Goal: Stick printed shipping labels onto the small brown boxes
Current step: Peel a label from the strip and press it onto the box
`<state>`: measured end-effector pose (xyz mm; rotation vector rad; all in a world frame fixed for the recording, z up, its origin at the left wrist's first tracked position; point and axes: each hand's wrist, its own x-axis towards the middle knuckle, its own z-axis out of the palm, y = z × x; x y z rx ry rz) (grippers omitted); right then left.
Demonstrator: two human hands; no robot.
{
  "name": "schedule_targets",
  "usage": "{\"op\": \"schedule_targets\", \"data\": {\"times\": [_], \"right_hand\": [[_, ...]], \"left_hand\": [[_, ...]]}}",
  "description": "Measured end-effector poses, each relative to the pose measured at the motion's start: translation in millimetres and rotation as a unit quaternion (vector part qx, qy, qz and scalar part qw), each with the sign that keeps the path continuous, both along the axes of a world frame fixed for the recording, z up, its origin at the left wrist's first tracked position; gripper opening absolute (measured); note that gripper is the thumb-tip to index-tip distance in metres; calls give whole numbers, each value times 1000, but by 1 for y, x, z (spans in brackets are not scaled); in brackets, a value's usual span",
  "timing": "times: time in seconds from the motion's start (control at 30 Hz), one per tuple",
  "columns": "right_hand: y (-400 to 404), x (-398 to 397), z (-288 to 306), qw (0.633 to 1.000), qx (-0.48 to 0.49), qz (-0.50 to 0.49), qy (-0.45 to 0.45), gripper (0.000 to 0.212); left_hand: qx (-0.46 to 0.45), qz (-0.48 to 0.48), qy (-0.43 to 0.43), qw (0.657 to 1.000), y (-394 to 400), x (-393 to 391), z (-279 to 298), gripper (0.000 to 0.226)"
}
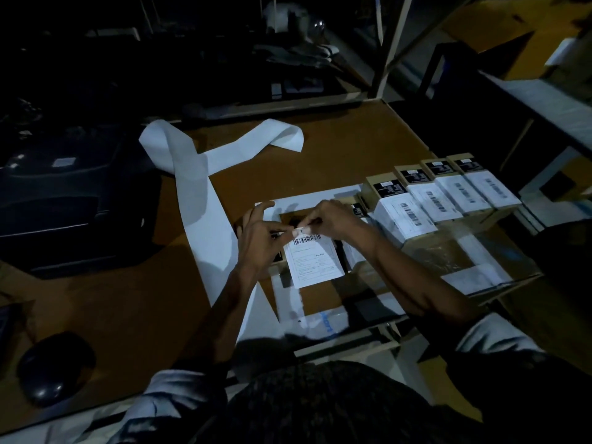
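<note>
A white printed shipping label (312, 261) with a barcode at its top hangs in front of me over a large flat carton (323, 299). My left hand (261, 238) pinches its top left corner and my right hand (333, 219) pinches its top edge beside the barcode. To the right stands a row of small brown boxes (405, 216), several with white labels on top and black stickers at their far ends. More small boxes lie partly hidden behind the label and my hands.
A long strip of white label backing paper (205, 193) curls across the brown table (320, 149). A dark label printer (70, 193) sits at the left, a black mouse (54, 368) near the front left. Metal shelf legs (389, 46) rise at the back right.
</note>
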<state>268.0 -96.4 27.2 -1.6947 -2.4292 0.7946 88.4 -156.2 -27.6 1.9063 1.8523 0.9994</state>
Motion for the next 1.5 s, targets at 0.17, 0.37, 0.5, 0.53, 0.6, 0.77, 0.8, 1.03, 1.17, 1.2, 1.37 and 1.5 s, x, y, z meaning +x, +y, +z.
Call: {"op": "schedule_targets", "data": {"times": [0.17, 0.37, 0.5, 0.53, 0.6, 0.77, 0.8, 1.03, 1.17, 1.2, 1.37, 1.5], "right_hand": [[9, 2, 3, 986, 62, -31, -154, 48], [-1, -12, 1, 998, 34, 9, -50, 22], [-1, -3, 5, 995, 35, -16, -90, 29], [-1, -2, 8, 988, 58, -21, -144, 39], [-4, -2, 11, 977, 78, -14, -196, 48], [-17, 13, 7, 996, 65, 45, -39, 48], [-20, 17, 7, 996, 57, 60, -26, 51], [-20, 29, 3, 992, 27, 122, -34, 63], [-14, 32, 3, 984, 38, 163, -66, 66], [-12, 33, 4, 981, 41, 176, -67, 64], [-3, 39, -5, 968, 89, 214, -93, 77], [-5, 38, -11, 963, 115, 218, -112, 82]], "left_hand": [[-64, 76, 5, 995, 3, -2, -4, 47], [-20, 31, 13, 999, -1, -2, 0, 36], [-39, 27, 32, 998, 3, -5, -3, 42], [-54, 34, 49, 997, 4, -6, -4, 47], [-72, 49, 78, 993, 4, -7, -5, 55], [0, -28, 101, 994, -6, -6, 2, 50], [-2, -73, 92, 993, -7, -5, 3, 52], [-40, -106, 40, 993, -24, -4, 1, 77], [-66, -125, 29, 990, -25, -4, 2, 89], [-81, -128, 30, 988, -24, -5, 2, 95], [-125, -140, 30, 982, -20, -9, 3, 113], [-85, -130, 142, 978, -15, -6, -1, 117]]}}
